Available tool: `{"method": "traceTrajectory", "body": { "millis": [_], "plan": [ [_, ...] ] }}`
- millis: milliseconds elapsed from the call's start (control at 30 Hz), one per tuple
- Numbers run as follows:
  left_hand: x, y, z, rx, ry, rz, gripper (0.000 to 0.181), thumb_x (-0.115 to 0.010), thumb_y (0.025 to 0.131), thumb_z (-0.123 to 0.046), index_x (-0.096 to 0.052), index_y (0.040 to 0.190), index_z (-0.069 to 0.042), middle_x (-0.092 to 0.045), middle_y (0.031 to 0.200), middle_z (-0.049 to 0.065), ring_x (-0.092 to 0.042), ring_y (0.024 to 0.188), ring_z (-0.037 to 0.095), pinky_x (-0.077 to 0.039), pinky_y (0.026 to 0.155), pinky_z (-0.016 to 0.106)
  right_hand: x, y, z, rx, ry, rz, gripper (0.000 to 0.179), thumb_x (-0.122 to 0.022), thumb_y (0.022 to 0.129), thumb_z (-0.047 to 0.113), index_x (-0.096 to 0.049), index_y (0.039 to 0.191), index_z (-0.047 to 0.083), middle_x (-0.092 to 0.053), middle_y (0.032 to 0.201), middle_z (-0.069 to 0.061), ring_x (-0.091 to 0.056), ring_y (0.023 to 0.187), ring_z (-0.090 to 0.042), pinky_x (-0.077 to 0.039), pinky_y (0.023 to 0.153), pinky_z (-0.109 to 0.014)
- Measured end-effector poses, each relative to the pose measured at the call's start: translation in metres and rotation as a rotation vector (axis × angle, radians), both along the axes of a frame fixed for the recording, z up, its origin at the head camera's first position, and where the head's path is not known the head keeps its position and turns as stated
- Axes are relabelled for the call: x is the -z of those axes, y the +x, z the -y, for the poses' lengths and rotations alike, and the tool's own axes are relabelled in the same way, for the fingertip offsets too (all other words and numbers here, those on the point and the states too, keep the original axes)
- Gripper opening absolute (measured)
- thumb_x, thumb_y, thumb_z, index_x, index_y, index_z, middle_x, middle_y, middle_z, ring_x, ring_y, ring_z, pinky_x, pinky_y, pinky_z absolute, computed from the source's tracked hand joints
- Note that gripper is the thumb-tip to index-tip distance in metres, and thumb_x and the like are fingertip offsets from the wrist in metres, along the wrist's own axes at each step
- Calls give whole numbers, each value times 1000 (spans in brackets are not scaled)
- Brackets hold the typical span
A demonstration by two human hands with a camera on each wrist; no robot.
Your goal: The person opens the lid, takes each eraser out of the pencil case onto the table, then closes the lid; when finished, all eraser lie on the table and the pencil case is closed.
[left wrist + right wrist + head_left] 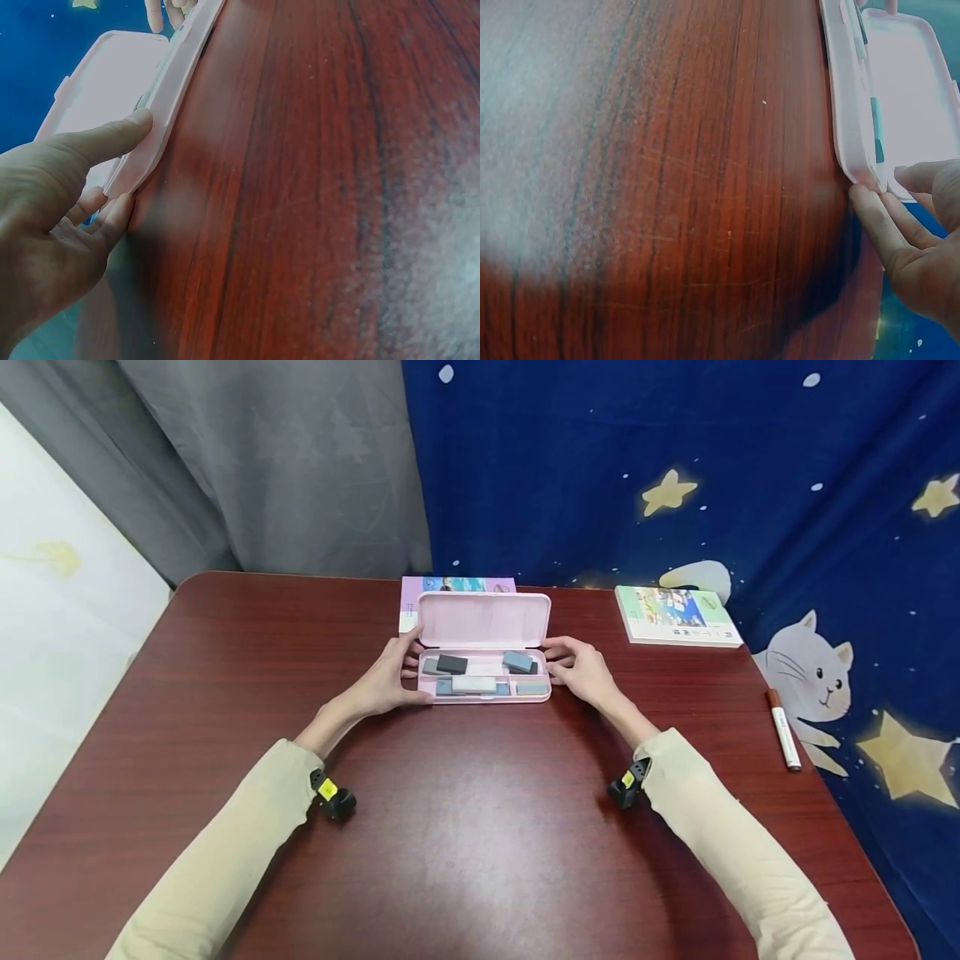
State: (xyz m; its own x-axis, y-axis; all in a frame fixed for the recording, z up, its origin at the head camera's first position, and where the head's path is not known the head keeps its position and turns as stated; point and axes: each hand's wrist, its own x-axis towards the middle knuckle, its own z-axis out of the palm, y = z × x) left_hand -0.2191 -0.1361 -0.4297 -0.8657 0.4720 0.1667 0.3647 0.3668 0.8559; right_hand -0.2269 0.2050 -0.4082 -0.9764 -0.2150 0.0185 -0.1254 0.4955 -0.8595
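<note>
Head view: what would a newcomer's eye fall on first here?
Probably the open pink case near the table's far edge, small blocks inside, the left hand and right hand at its ends. Next, the blue curtain behind, with its yellow stars and, toward the right, a printed cat.

The left hand (pixel 39 201) grips the end of an open pink case (pixel 172 97).
</note>
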Motion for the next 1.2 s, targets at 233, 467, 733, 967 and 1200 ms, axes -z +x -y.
{"method": "traceTrajectory", "body": {
  "millis": [233, 467, 733, 967, 1200],
  "plan": [
    [-18, 10, -7, 12, -1, 6, 109, -84, 68, 6, -12, 151, 5, -35, 126, 30, -42, 112, 42, -44, 96, 51, -9, 1, -2, 1, 140, -74, 27, -66, 89, 1, -66, 117, 1, -68, 109, -15, -66, 90, -25, -52, 71, -21],
    [-43, 23, -11, 24, -7, 20, 105, -81, 68, 11, -12, 147, 12, -33, 124, 36, -39, 112, 49, -43, 96, 53, -15, 0, 1, -32, 209, -115, 21, -68, 88, 2, -71, 109, 3, -70, 100, -12, -65, 83, -21, -48, 70, -24],
    [-44, 23, -12, 20, -2, 14, 104, -81, 68, 12, -13, 147, 13, -33, 123, 37, -39, 111, 49, -43, 96, 54, -18, 6, 10, -179, 278, -202, 10, -70, 86, 1, -73, 95, 2, -69, 90, -9, -60, 76, -18, -49, 68, -26],
    [-42, 22, -10, 18, -8, 26, 106, -81, 68, 11, -12, 148, 12, -33, 124, 36, -39, 112, 49, -43, 96, 54, -18, 9, 23, -289, 481, -292, 8, -73, 84, 3, -77, 89, 7, -70, 87, -4, -59, 82, -18, -49, 74, -32],
    [-14, 5, -5, 6, -17, 4, 112, -86, 66, 5, -12, 151, 4, -34, 126, 30, -40, 112, 42, -45, 96, 51, -19, 9, 29, -333, 558, -326, 8, -74, 83, 2, -76, 89, 6, -68, 82, -3, -61, 83, -19, -51, 76, -34]
  ]
}}
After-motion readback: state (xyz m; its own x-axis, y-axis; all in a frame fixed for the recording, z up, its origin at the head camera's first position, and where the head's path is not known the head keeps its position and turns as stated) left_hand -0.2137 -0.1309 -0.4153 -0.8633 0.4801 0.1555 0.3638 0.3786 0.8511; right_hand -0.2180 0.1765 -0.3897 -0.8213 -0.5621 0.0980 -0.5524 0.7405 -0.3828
